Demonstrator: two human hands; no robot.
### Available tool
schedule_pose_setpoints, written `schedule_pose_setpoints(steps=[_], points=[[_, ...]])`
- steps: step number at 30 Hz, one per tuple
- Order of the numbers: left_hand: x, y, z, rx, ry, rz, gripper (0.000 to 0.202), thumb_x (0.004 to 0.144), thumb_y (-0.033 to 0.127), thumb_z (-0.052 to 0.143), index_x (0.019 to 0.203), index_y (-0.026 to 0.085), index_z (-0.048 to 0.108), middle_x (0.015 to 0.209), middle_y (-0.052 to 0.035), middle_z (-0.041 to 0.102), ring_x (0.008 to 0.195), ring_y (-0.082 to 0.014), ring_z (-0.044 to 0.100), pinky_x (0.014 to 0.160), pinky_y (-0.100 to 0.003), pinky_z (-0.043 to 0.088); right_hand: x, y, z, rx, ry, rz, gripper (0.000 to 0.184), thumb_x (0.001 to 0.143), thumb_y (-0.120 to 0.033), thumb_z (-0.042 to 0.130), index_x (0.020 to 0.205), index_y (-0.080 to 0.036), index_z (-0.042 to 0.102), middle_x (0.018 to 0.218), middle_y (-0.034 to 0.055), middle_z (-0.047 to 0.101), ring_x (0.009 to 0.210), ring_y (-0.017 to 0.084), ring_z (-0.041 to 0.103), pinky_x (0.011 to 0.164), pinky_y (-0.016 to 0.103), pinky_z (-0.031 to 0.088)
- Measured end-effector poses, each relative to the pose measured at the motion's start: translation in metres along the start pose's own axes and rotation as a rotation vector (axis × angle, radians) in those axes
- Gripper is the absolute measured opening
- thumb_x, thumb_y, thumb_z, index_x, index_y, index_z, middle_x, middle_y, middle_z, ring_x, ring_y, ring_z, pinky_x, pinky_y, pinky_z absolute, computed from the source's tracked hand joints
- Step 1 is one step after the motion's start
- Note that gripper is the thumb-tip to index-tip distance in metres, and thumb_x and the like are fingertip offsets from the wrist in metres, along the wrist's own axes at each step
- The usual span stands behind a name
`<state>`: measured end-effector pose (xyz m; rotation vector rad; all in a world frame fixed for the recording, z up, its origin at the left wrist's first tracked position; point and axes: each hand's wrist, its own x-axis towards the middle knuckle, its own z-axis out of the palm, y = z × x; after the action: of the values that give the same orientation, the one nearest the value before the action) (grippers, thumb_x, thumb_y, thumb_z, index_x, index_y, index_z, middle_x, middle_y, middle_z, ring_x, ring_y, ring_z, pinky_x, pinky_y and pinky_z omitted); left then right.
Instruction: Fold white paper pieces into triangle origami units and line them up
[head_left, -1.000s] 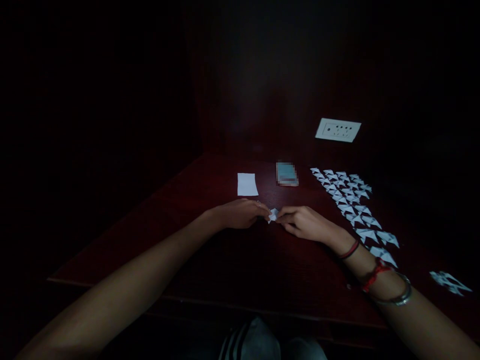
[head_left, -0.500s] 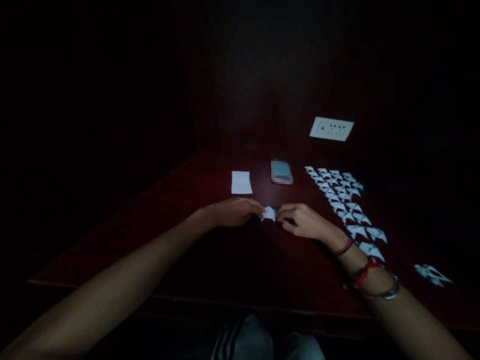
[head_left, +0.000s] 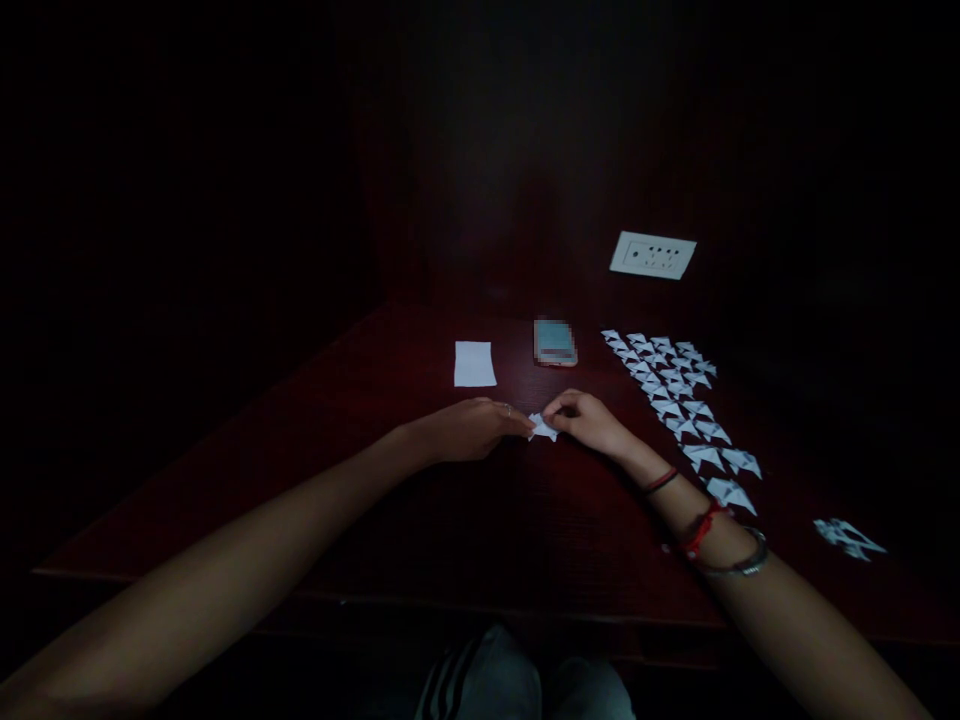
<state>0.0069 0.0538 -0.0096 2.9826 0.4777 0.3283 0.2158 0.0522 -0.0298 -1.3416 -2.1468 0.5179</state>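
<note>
A small piece of folded white paper [head_left: 543, 430] lies on the dark red table, between my two hands. My left hand [head_left: 474, 428], a ring on one finger, reaches in from the left with its fingers together on the paper's left side. From the right, my right hand [head_left: 592, 420] has thumb and forefinger closed at the paper's upper right edge. The other fingers of this hand are curled. Part of the paper is hidden under the fingertips, and its exact folds are too small to make out.
A flat white paper sheet [head_left: 475, 364] and a phone [head_left: 555, 343] lie behind my hands. Several rows of folded paper pieces [head_left: 673, 390] stretch along the right. A small separate pile of folded paper [head_left: 849, 538] is farther right. A socket plate [head_left: 653, 255] is on the wall.
My right hand has shifted up and over the folded paper, from its right edge to its upper edge. My left fingers stay on its left side. The whole view has moved slightly.
</note>
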Motion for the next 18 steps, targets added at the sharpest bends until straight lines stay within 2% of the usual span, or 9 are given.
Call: schedule_pose_setpoints(steps=[5, 7, 11, 14, 18], points=[[0.001, -0.001, 0.004, 0.036, 0.012, -0.017, 0.041, 0.076, 0.002, 0.039, 0.109, 0.024, 0.048, 0.114, -0.0004, 0.049, 0.104, -0.0127, 0.044, 0.088, -0.028, 0.033, 0.002, 0.003, 0.004, 0.158, 0.051, 0.165, 0.023, 0.064, -0.015, 0.054, 0.087, -0.012, 0.058, 0.076, 0.0042, 0.061, 0.066, 0.011, 0.055, 0.062, 0.024, 0.043], [0.001, -0.002, 0.005, 0.063, 0.016, -0.025, 0.040, 0.075, 0.003, 0.040, 0.108, 0.024, 0.049, 0.115, -0.0006, 0.048, 0.104, -0.0133, 0.044, 0.088, -0.028, 0.032, 0.003, 0.002, 0.004, 0.186, 0.067, 0.231, 0.025, 0.063, -0.013, 0.054, 0.087, -0.011, 0.058, 0.077, 0.0057, 0.062, 0.068, 0.012, 0.056, 0.062, 0.024, 0.044], [0.001, 0.000, 0.005, 0.064, 0.010, -0.028, 0.038, 0.077, 0.004, 0.040, 0.107, 0.023, 0.050, 0.113, -0.0001, 0.048, 0.102, -0.0124, 0.044, 0.088, -0.027, 0.032, 0.005, -0.003, 0.001, 0.297, 0.018, 0.319, 0.022, 0.062, -0.013, 0.054, 0.083, -0.008, 0.059, 0.078, 0.0077, 0.063, 0.065, 0.013, 0.057, 0.059, 0.023, 0.045], [0.001, 0.003, 0.005, 0.065, 0.017, -0.039, 0.035, 0.078, 0.005, 0.040, 0.106, 0.024, 0.050, 0.113, 0.0002, 0.048, 0.103, -0.0125, 0.044, 0.089, -0.027, 0.031, 0.005, -0.005, 0.000, 0.239, -0.017, 0.283, 0.019, 0.061, -0.014, 0.055, 0.079, -0.010, 0.061, 0.074, 0.0057, 0.063, 0.064, 0.012, 0.056, 0.058, 0.023, 0.044], [0.000, 0.006, 0.006, 0.078, 0.024, -0.049, 0.033, 0.079, 0.008, 0.040, 0.107, 0.023, 0.049, 0.117, -0.0006, 0.045, 0.106, -0.0136, 0.042, 0.090, -0.028, 0.031, 0.001, -0.009, -0.002, 0.036, 0.030, 0.128, 0.014, 0.061, -0.014, 0.054, 0.072, -0.015, 0.063, 0.066, 0.0008, 0.062, 0.059, 0.011, 0.055, 0.055, 0.021, 0.042]])
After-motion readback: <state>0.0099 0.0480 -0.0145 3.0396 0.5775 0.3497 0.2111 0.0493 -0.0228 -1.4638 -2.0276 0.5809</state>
